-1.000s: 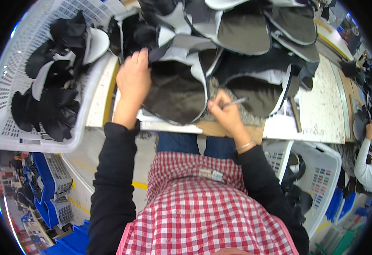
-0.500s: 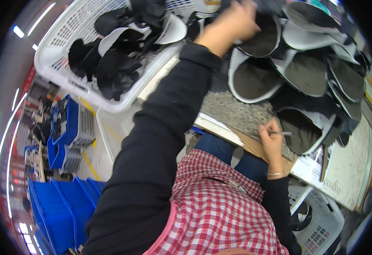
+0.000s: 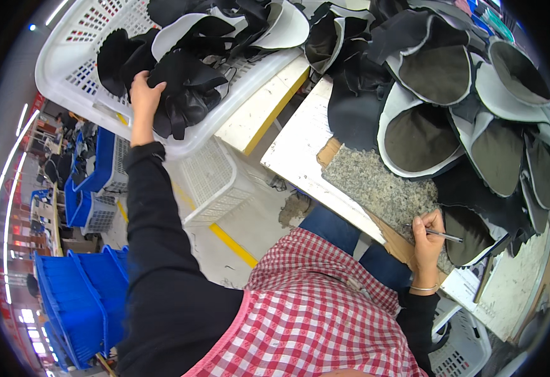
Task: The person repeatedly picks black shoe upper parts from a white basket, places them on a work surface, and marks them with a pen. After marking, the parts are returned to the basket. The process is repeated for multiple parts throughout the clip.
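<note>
Pen (image 3: 448, 237): pinched in my right hand (image 3: 427, 240), presumably freeing the other.
Black pieces (image 3: 190, 88): in the white basket (image 3: 190, 146), under my left hand (image 3: 145, 100); I can't tell if its fingers grip.
Speckled mat (image 3: 375, 181): likely shielding the table (image 3: 295, 146).
Lined pieces (image 3: 421, 141): overlapped beyond it, probably saving room.

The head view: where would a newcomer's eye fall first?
Probably on the red checked apron at lower centre, then the heaped white-edged dark pieces at upper right. At upper left, the left grip meets black pieces in a white basket; at lower right, the right grip holds a pen.
</note>
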Demonstrator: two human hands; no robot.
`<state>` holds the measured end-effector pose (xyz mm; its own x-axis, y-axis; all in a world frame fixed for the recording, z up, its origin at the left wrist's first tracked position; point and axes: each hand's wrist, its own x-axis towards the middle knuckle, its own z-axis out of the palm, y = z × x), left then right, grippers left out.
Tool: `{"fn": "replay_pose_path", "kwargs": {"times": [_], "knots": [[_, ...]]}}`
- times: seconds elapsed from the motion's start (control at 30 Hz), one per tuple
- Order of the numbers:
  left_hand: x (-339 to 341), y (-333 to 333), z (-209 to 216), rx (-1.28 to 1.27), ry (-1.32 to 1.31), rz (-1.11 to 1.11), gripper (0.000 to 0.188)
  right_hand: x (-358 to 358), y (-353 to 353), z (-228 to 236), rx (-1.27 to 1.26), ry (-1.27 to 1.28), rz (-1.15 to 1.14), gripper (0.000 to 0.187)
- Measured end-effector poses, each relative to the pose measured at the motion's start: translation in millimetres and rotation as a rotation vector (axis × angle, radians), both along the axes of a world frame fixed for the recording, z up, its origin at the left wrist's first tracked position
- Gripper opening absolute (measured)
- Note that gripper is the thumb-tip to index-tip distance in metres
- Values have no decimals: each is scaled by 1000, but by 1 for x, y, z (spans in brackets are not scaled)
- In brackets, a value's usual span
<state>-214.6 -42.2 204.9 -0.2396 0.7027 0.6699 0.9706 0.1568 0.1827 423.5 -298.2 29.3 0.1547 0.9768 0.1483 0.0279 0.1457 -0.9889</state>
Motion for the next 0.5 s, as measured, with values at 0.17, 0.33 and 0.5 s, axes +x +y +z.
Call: {"fn": "replay_pose_path", "kwargs": {"times": [0.17,0.33,0.5], "knots": [[67,-7,13,170,-38,-438,33,-7,0,5,58,-211,-63,25],[272,-67,-15,361,142,-918,15,-1,-7,7,22,144,-199,25],[392,-113,-97,-35,232,-1600,14,7,-21,18,149,215,-150,23]]}}
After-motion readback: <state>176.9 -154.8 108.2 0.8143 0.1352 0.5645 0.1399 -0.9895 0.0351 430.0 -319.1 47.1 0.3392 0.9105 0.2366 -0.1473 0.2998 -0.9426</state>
